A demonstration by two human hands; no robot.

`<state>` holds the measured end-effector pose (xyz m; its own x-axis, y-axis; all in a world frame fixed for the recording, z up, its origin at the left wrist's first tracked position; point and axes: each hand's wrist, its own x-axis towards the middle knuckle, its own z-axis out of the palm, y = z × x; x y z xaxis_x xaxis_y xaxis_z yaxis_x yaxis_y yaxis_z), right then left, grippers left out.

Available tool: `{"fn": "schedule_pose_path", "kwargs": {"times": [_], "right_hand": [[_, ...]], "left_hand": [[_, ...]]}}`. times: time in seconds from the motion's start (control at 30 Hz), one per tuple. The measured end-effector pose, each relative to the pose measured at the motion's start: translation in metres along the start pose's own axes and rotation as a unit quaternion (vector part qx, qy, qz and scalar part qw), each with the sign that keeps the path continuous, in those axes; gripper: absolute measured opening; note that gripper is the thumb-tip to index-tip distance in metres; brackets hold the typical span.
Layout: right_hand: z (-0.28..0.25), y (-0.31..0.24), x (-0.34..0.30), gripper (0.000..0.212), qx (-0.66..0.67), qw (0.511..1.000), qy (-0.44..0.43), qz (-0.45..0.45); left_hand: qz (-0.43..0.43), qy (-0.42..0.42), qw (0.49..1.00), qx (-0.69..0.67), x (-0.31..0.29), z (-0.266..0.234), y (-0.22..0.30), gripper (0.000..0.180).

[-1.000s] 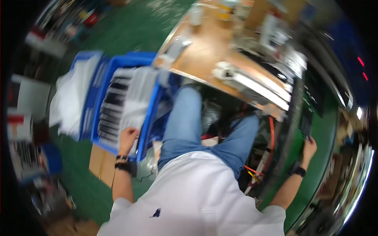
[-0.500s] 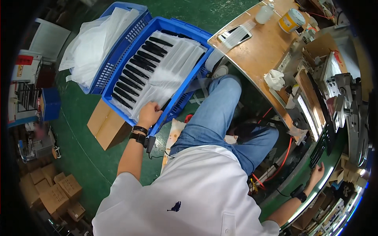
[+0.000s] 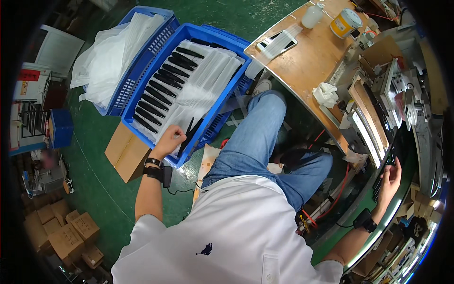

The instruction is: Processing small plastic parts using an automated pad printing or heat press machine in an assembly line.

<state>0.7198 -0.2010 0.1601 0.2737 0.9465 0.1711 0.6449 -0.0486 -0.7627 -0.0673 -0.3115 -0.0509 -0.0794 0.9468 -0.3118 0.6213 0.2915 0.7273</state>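
Note:
My left hand (image 3: pixel 171 140) is over the near end of a blue plastic crate (image 3: pixel 177 162). Its fingers are pinched on a slim black pointed piece (image 3: pixel 190 124), whose kind I cannot make out. Below the fingers another long dark piece (image 3: pixel 193 136) lies along the crate's right wall. Rows of similar black pieces (image 3: pixel 153 100) rest in white sleeves (image 3: pixel 201 87) inside the crate. At the far right my right hand (image 3: pixel 390 179) is beside a narrow green surface, thumb and fingers closing round a thin black strip (image 3: pixel 391 158). More dark strips lie by that hand, partly hidden.
A second blue crate (image 3: pixel 135 78) with white sheets (image 3: pixel 113 57) stands to the left, and a cardboard box (image 3: pixel 127 149) is below. The wooden table (image 3: pixel 298 61) holds a phone (image 3: pixel 276 45), a bottle (image 3: pixel 312 15) and a tub (image 3: pixel 345 23). Metal machinery (image 3: pixel 410 109) stands at the right.
My left hand has shifted slightly left, away from the crate's right wall, and a black tip now shows by its fingers. My right hand has moved up along the green surface toward the machinery.

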Motion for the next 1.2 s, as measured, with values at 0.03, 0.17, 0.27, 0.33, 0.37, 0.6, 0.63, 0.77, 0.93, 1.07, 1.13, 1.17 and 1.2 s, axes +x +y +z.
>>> {"fn": "schedule_pose_path", "kwargs": {"times": [0.03, 0.17, 0.27, 0.33, 0.37, 0.6, 0.63, 0.77, 0.93, 1.07, 1.13, 1.17, 1.2], "right_hand": [[0.001, -0.004, 0.002, 0.051, 0.000, 1.000, 0.002, -0.001], [0.006, -0.020, 0.008, 0.049, 0.040, 0.999, 0.009, -0.026], [0.025, -0.042, 0.017, 0.048, 0.055, 0.998, -0.001, -0.038], [0.035, -0.052, 0.024, 0.048, 0.062, 0.997, -0.001, -0.056], [0.041, -0.055, 0.026, 0.047, 0.068, 0.995, -0.007, -0.069], [0.011, -0.065, -0.004, 0.046, 0.036, 0.997, 0.029, -0.054], [0.011, -0.060, -0.004, 0.045, 0.027, 0.998, 0.033, -0.035], [0.032, -0.079, 0.010, 0.046, 0.030, 0.999, 0.000, -0.020], [0.032, -0.117, 0.020, 0.045, 0.005, 0.998, -0.067, 0.007], [0.040, -0.147, 0.036, 0.043, -0.104, 0.983, -0.149, 0.014], [0.044, -0.146, 0.037, 0.042, -0.105, 0.985, -0.140, 0.007], [0.045, -0.144, 0.037, 0.041, -0.108, 0.985, -0.135, 0.001], [0.045, -0.143, 0.037, 0.040, -0.110, 0.985, -0.131, -0.004]], "left_hand": [[-0.021, -0.001, 0.997, -0.075, 0.000, -0.005, 0.009, 0.016], [-0.055, 0.027, 0.963, -0.262, 0.010, -0.030, 0.030, 0.012], [-0.048, 0.088, 0.935, -0.339, 0.030, -0.042, 0.039, 0.010], [-0.035, 0.175, 0.884, -0.432, 0.044, -0.044, 0.050, 0.008], [-0.031, 0.218, 0.852, -0.474, 0.048, -0.045, 0.055, 0.008], [-0.026, 0.221, 0.855, -0.469, 0.104, -0.006, 0.076, 0.025], [-0.055, 0.219, 0.853, -0.470, 0.100, -0.003, 0.065, 0.026], [-0.124, 0.218, 0.886, -0.389, 0.058, 0.005, -0.031, 0.029], [-0.049, 0.150, 0.984, -0.087, 0.055, 0.023, -0.052, 0.035], [0.024, 0.170, 0.970, 0.174, 0.070, 0.023, -0.030, 0.030], [0.012, 0.179, 0.972, 0.152, 0.071, 0.014, 0.011, 0.029], [-0.006, 0.183, 0.974, 0.129, 0.071, 0.008, 0.040, 0.028], [-0.023, 0.187, 0.976, 0.107, 0.075, 0.003, 0.065, 0.028]]}}
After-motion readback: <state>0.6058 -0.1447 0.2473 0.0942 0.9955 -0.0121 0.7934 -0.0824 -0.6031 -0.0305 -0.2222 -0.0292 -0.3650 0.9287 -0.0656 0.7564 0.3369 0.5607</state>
